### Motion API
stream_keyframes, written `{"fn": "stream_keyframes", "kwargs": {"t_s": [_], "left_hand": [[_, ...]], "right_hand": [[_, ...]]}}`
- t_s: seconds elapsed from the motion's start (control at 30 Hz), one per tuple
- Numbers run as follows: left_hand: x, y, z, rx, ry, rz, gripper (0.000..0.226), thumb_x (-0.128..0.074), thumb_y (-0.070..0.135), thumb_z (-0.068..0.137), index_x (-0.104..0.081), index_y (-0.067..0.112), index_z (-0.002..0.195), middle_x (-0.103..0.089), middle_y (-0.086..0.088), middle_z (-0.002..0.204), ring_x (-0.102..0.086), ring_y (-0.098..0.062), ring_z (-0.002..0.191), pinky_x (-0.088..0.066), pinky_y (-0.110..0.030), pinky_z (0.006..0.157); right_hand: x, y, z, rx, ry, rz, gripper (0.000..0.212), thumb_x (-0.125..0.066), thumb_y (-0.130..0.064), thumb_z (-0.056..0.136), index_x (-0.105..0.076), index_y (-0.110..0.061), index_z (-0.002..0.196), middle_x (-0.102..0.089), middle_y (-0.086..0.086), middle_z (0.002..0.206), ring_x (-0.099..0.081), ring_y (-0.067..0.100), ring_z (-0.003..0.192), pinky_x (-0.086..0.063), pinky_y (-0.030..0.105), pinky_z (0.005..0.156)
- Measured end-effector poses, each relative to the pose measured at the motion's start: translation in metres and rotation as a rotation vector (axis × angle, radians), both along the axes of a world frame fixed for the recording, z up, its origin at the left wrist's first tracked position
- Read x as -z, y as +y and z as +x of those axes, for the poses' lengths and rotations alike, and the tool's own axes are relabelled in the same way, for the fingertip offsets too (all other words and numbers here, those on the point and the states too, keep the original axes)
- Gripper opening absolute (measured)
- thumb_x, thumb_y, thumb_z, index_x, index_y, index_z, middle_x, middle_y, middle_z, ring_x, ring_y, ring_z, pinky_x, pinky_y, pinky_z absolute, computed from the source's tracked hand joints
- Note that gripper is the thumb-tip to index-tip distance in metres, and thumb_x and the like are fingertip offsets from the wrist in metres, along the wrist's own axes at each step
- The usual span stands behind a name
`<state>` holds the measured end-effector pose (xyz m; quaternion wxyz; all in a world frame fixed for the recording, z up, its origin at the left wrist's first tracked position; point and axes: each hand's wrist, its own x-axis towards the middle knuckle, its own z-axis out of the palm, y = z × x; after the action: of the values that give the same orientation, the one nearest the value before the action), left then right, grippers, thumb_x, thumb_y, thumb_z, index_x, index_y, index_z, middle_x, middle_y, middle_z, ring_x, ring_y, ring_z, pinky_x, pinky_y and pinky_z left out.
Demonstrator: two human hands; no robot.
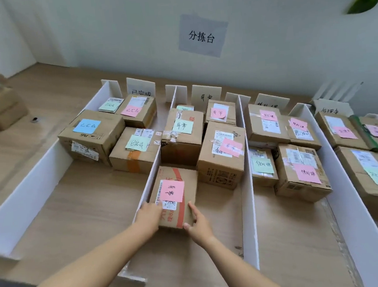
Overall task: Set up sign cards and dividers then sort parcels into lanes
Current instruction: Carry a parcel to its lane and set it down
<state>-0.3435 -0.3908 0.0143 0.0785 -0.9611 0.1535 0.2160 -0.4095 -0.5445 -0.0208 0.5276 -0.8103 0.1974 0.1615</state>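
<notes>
Forearms come in from the bottom of the head view, and both hands are clamped on one small box from opposite sides. It sits on the bench in the second lane from the left, tight against the white divider, at the near end behind the other parcels there. The left hand wraps the near-left corner, squeezed in beside the divider, with its fingertips up on the top face next to the pink note. The right hand has its fingers laid fairly straight along the right edge and its thumb hooked onto the near face, so it's a two-handed squeeze, not a lift from below. My guess on handling: plain taped cardboard, stiff enough to take side pressure, and probably light given the size, though I can't tell what's inside. The tape and printed faces could be a bit slick, so I'd grab opposite corners or sides like this. I'd also keep off the pink note, since it looks only stuck on and could peel. The note's writing looks like the one on the sign card at the back of this lane, so the box seems to be in the right place.
</notes>
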Motion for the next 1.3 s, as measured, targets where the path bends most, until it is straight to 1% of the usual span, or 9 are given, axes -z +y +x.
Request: {"fn": "stream_keyframes", "kwargs": {"t_s": [0.07,0.13,0.27,0.37,0.47,0.73,0.83,1.03,1.3], "left_hand": [[0.001,0.001,-0.011,-0.021,0.006,0.004,0.068,-0.055,0.009,0.089,-0.019,0.013,0.147,-0.041,-0.017,0.133,-0.040,-0.032,0.123,-0.044,-0.038,0.096],[0.001,0.001,-0.026,-0.029,-0.024,-0.011,0.064,-0.056,0.006,0.088,-0.025,0.012,0.143,-0.035,-0.017,0.136,-0.043,-0.030,0.121,-0.045,-0.038,0.093],[-0.006,0.005,-0.050,0.003,-0.137,-0.034,0.056,-0.056,0.018,0.090,-0.031,0.011,0.139,-0.038,-0.009,0.139,-0.041,-0.026,0.124,-0.042,-0.036,0.094],[-0.025,0.020,-0.060,0.063,-0.277,0.004,0.060,-0.057,0.030,0.088,-0.032,0.013,0.140,-0.041,-0.005,0.140,-0.040,-0.024,0.127,-0.036,-0.033,0.097],[-0.047,0.042,-0.072,0.039,-0.366,0.087,0.057,-0.057,0.039,0.085,-0.037,0.014,0.132,-0.047,-0.007,0.131,-0.043,-0.026,0.120,-0.034,-0.035,0.095],[-0.074,0.117,-0.113,-0.231,-0.408,0.255,0.085,-0.060,0.057,0.078,-0.022,0.018,0.145,-0.034,-0.008,0.144,-0.029,-0.028,0.134,-0.023,-0.045,0.108],[-0.082,0.149,-0.130,-0.368,-0.397,0.301,0.094,-0.055,0.066,0.076,-0.014,0.022,0.148,-0.027,-0.005,0.150,-0.030,-0.026,0.135,-0.027,-0.045,0.105],[-0.089,0.208,-0.150,-0.645,-0.435,0.175,0.098,-0.057,0.067,0.074,-0.010,0.024,0.149,-0.027,0.000,0.152,-0.028,-0.020,0.138,-0.024,-0.044,0.110],[-0.094,0.261,-0.152,-0.751,-0.509,0.083,0.094,-0.057,0.063,0.075,-0.015,0.023,0.148,-0.034,0.001,0.147,-0.031,-0.018,0.135,-0.022,-0.043,0.109]], "right_hand": [[-0.007,0.000,0.002,-0.059,0.022,-0.091,0.073,-0.059,-0.008,0.092,-0.021,-0.022,0.152,-0.041,0.003,0.148,-0.041,0.019,0.136,-0.032,0.026,0.109],[-0.012,0.000,0.004,-0.106,0.027,-0.185,0.073,-0.059,-0.012,0.092,-0.020,-0.022,0.153,-0.043,0.006,0.146,-0.043,0.023,0.134,-0.033,0.026,0.108],[-0.027,0.006,0.003,-0.152,-0.003,-0.326,0.063,-0.062,-0.022,0.090,-0.033,-0.028,0.146,-0.041,0.014,0.139,-0.044,0.030,0.128,-0.039,0.037,0.107],[-0.041,0.012,0.000,-0.204,-0.105,-0.444,0.052,-0.058,-0.022,0.092,-0.040,-0.026,0.141,-0.035,0.010,0.136,-0.038,0.029,0.128,-0.039,0.036,0.103],[-0.054,0.023,-0.003,-0.311,-0.289,-0.528,0.046,-0.062,-0.019,0.086,-0.051,-0.021,0.131,-0.041,0.007,0.134,-0.041,0.028,0.123,-0.043,0.036,0.100],[-0.087,0.078,-0.006,-0.640,-0.519,-0.556,0.044,-0.059,-0.027,0.091,-0.050,-0.017,0.133,-0.040,0.004,0.145,-0.038,0.025,0.130,-0.035,0.038,0.108],[-0.097,0.104,-0.010,-0.699,-0.559,-0.532,0.046,-0.060,-0.032,0.090,-0.048,-0.019,0.133,-0.041,0.003,0.143,-0.040,0.024,0.128,-0.038,0.038,0.106],[-0.109,0.158,-0.021,-0.766,-0.559,-0.415,0.050,-0.060,-0.035,0.089,-0.045,-0.024,0.136,-0.044,-0.001,0.143,-0.041,0.021,0.130,-0.038,0.041,0.110],[-0.126,0.227,-0.003,-0.862,-0.624,-0.497,0.054,-0.053,-0.032,0.090,-0.039,-0.022,0.141,-0.045,-0.001,0.144,-0.036,0.024,0.131,-0.032,0.038,0.108]]}}
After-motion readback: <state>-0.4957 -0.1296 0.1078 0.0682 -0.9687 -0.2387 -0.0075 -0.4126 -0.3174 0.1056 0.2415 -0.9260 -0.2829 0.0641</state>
